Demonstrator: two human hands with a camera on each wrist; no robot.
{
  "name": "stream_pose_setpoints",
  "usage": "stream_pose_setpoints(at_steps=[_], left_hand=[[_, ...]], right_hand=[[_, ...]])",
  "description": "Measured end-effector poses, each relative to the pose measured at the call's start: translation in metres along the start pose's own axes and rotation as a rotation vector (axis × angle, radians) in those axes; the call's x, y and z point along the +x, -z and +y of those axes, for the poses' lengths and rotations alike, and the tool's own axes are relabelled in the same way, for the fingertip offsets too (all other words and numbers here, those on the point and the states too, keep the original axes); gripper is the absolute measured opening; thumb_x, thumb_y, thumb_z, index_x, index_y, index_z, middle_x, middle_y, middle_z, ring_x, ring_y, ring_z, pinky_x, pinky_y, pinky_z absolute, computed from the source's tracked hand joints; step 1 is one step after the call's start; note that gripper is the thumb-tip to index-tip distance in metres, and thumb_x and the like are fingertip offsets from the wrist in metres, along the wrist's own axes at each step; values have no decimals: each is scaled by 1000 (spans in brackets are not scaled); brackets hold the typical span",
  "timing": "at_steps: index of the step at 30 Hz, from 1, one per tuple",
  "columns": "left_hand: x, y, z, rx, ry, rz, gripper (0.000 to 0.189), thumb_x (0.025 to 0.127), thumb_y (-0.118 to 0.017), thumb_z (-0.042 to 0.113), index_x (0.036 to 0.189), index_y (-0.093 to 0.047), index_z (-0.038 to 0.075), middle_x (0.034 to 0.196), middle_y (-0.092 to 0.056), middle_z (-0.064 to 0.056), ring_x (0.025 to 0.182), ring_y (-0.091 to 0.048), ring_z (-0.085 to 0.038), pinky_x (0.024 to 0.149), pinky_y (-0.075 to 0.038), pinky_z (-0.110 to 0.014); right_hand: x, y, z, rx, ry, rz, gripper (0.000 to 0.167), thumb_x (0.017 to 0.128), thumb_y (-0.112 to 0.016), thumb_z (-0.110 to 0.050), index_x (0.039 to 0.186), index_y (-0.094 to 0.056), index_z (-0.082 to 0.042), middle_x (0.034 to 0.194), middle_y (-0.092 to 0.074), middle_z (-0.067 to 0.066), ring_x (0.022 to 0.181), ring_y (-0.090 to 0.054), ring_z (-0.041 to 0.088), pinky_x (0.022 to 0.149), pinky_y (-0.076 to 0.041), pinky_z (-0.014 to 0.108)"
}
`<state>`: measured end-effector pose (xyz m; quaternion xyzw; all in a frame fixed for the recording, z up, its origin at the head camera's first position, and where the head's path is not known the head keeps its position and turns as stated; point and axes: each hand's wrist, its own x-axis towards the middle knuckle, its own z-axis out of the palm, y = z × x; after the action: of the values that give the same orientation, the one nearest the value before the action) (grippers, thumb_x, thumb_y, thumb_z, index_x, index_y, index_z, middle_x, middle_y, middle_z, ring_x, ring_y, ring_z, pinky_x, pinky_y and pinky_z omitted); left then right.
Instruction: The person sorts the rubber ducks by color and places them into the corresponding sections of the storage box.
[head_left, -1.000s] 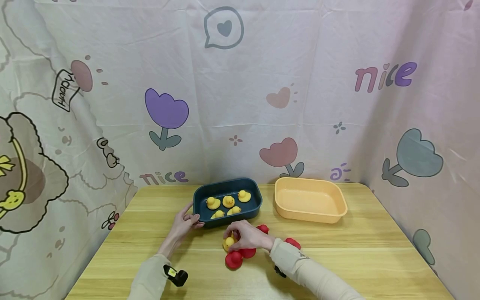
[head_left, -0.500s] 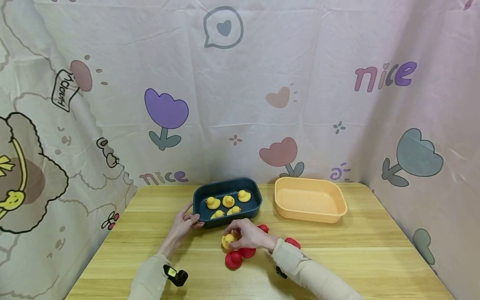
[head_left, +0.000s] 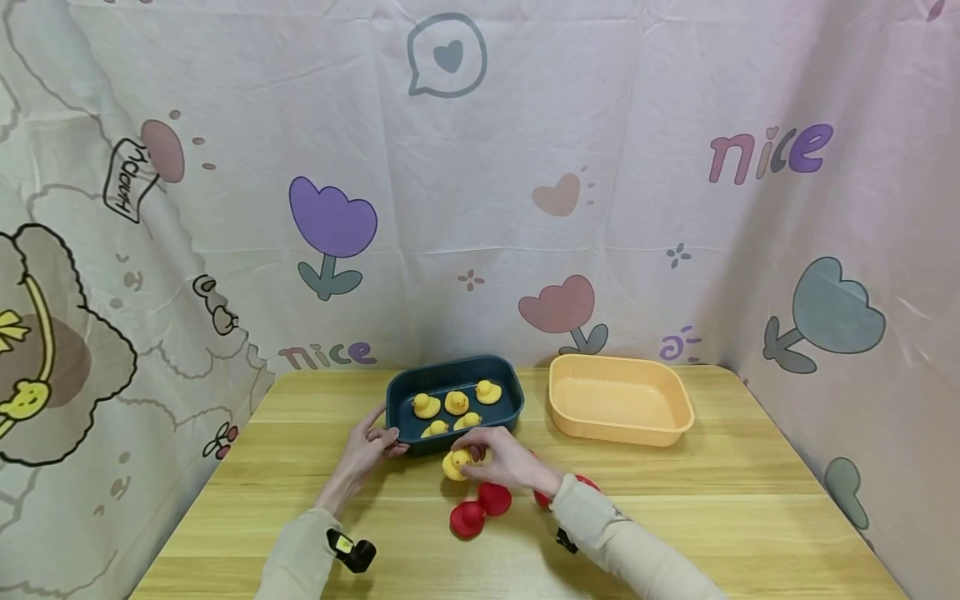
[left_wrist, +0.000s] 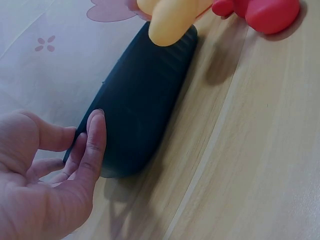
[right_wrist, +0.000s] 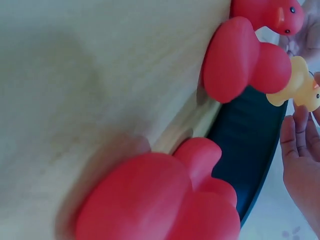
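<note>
My left hand pinches the near left corner of a dark blue plastic tub; the left wrist view shows its thumb and fingers on either side of the tub's rim. Several yellow rubber ducks sit inside. Just in front of the tub, my right hand pinches another yellow rubber duck between thumb and fingers. That duck hangs above the tabletop in the left wrist view. Several red rubber ducks lie on the table below and beside the right hand, some partly hidden by its wrist and sleeve.
A light orange tub stands at the back right, beside the blue one, with no ducks in it. The wooden table ends at a printed cloth backdrop behind both tubs.
My right hand has lifted the yellow duck from beside the red ones and moved it away from me, toward the blue tub. The left hand and the tub stay where they were.
</note>
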<state>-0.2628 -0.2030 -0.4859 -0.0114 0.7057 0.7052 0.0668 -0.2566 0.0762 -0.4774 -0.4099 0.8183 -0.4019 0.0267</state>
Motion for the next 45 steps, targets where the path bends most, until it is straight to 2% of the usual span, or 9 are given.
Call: stream_pose_setpoints(at_steps=[3, 10, 16, 22, 25, 29, 37, 40, 45], left_hand=[[0, 0, 0, -3, -2, -2, 66, 103, -46, -3, 161, -15, 4, 76, -62, 3, 71, -71, -7, 76, -62, -22], [-1, 0, -1, -13, -12, -14, 67, 103, -47, -3, 161, -14, 2, 76, -62, 3, 71, -71, -7, 76, -62, -22], [-1, -1, 0, -20, -13, -7, 68, 102, -47, -4, 161, -14, 1, 75, -63, 1, 70, -71, -8, 74, -63, -23], [-1, 0, 1, -11, -4, -10, 68, 103, -46, -3, 161, -12, 3, 75, -63, 3, 70, -71, -6, 75, -63, -22], [-1, 0, 1, -11, 0, -8, 67, 103, -45, -4, 161, -13, 3, 75, -63, 3, 70, -71, -7, 76, -63, -22], [-1, -1, 0, -17, 0, 0, 68, 102, -46, -5, 161, -13, 2, 75, -63, 1, 70, -71, -8, 76, -63, -24], [0, -1, 0, -9, 4, 7, 67, 103, -45, -5, 161, -14, 3, 74, -62, 3, 70, -71, -7, 75, -63, -23], [0, 0, 0, -5, 0, 0, 67, 103, -45, -5, 161, -13, 2, 74, -61, 3, 70, -71, -7, 76, -63, -22], [0, -1, 0, -12, -3, -8, 67, 103, -45, -5, 161, -13, 2, 73, -61, 4, 70, -71, -7, 75, -63, -22]], right_hand=[[0, 3, 0, -2, -1, 13, 27, 91, -73, -14, 118, -71, -9, 91, -65, 4, 84, -58, 22, 74, -55, 29], [0, 13, 0, 17, 12, 56, 28, 91, -74, -14, 118, -70, -7, 95, -67, 5, 81, -58, 20, 72, -54, 22], [2, 27, 3, 18, 21, 114, 31, 90, -76, -14, 118, -70, -4, 90, -67, 9, 76, -57, 16, 68, -53, 20], [4, 41, 10, 70, -34, 143, 32, 87, -78, -9, 118, -70, -5, 80, -63, 8, 73, -54, 6, 66, -53, 20], [6, 47, 14, 63, -43, 166, 32, 85, -79, -8, 117, -70, -5, 77, -61, 7, 70, -53, 3, 64, -51, 17], [7, 55, 20, 55, -39, 209, 32, 84, -79, -6, 114, -71, -2, 75, -61, 10, 67, -52, 4, 62, -49, 17], [10, 67, 36, 12, -131, 261, 31, 84, -79, -7, 113, -72, -2, 70, -55, 5, 64, -48, 7, 58, -41, 16], [12, 70, 41, -2, -140, 264, 30, 83, -79, -6, 112, -72, 0, 67, -53, 6, 62, -47, 9, 57, -37, 16], [15, 72, 46, -36, -162, 238, 31, 83, -79, -4, 112, -72, 3, 66, -54, 7, 61, -47, 11, 56, -37, 15]])
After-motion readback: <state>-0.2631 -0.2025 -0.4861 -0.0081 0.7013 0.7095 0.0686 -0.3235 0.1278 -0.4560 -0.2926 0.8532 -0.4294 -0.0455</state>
